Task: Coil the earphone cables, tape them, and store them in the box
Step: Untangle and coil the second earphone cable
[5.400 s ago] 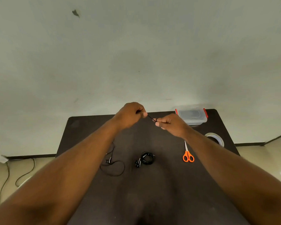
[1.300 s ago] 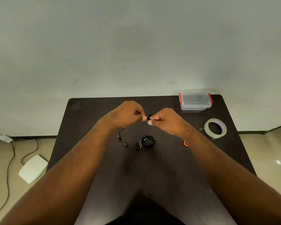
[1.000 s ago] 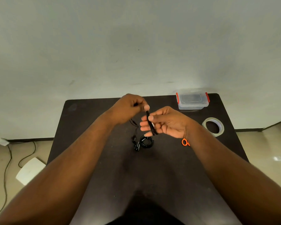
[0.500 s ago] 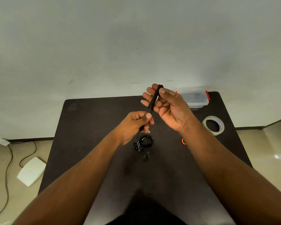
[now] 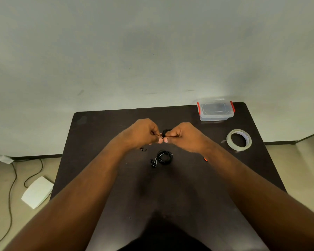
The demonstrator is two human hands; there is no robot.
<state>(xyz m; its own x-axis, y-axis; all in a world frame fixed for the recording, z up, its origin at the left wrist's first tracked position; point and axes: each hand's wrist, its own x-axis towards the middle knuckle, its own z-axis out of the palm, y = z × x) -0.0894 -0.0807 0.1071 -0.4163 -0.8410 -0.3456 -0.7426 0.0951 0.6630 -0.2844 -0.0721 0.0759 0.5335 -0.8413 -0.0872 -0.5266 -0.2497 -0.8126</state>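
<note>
Above the middle of the dark table [image 5: 101, 142], my left hand [image 5: 141, 133] and my right hand [image 5: 184, 135] meet thumb to thumb. Both pinch a black earphone cable [image 5: 165, 132] wound into a small coil; only its top shows between the fingers. A loose end with earbuds [image 5: 143, 149] hangs under my left hand. A second coiled black earphone [image 5: 163, 158] lies on the table just below my hands. The clear box [image 5: 215, 111] with red clips stands closed at the far right corner. A roll of clear tape [image 5: 239, 140] lies right of my right hand.
An orange scissors handle [image 5: 205, 159] peeks out from under my right forearm. A white flat device [image 5: 37, 192] and cables lie on the floor to the left of the table. A plain wall stands behind the table.
My right hand has come down from its raised position with the coil, and my left hand has risen to meet it. Both now pinch the coil together.
</note>
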